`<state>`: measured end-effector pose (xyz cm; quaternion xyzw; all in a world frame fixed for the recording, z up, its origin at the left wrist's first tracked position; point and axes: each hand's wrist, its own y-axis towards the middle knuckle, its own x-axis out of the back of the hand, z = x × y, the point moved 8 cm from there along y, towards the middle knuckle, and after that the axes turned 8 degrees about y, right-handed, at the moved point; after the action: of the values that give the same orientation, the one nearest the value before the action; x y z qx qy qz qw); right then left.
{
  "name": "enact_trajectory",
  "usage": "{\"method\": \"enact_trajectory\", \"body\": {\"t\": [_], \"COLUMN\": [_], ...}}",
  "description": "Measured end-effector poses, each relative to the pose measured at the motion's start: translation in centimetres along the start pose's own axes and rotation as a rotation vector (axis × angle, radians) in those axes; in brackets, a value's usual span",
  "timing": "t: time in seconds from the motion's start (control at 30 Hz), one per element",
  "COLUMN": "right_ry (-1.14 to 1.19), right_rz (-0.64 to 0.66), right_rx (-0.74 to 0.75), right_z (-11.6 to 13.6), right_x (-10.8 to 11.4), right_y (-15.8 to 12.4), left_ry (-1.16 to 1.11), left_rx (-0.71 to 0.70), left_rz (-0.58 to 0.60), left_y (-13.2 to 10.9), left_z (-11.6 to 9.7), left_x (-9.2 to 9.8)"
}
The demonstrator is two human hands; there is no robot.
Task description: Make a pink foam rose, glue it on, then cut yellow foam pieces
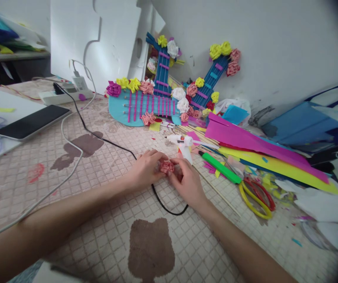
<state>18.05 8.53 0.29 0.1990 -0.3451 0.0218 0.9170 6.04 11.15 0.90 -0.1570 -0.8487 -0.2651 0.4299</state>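
Observation:
Between my fingertips is a small pink paper flower [167, 167], held low over the checked tablecloth. My left hand [147, 167] pinches it from the left, and my right hand [187, 179] grips its right side with thumb and fingers. Parts of the flower are hidden behind the fingers. Just beyond my right hand lies a white glue gun [180, 140]. A black cable [169, 211] runs across the cloth and passes beneath my hands.
Blue flower-trimmed paper instruments [145, 106] lean at the back. A phone [36, 121] and power strip [65, 94] lie left. On the right are a green cutter [222, 168], scissors [255, 200], magenta paper [263, 147], a thin stick [218, 192] and a blue bag [310, 122].

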Motion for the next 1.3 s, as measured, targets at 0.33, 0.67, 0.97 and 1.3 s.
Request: {"method": "enact_trajectory", "body": {"t": [0.33,0.67,0.97,1.3], "right_ry": [0.046,0.097,0.036,-0.428], "right_rz": [0.003,-0.028,-0.227,0.081], "right_rx": [0.003,0.013,0.031,-0.138], "right_z": [0.2,0.3,0.8,-5.7], "right_x": [0.2,0.6,5.7,7.6], "right_y": [-0.1,-0.2,-1.1,-3.3], "left_ry": [-0.049,-0.075,-0.078,-0.015], "left_rx": [-0.035,-0.039,-0.029,-0.045], "left_rz": [-0.021,-0.041,-0.025,-0.037], "left_y": [-0.1,-0.2,-0.6,-0.6], "left_z": [0.0,0.2,0.5,0.8], "left_x": [0.4,0.7,1.9,2.3]}}
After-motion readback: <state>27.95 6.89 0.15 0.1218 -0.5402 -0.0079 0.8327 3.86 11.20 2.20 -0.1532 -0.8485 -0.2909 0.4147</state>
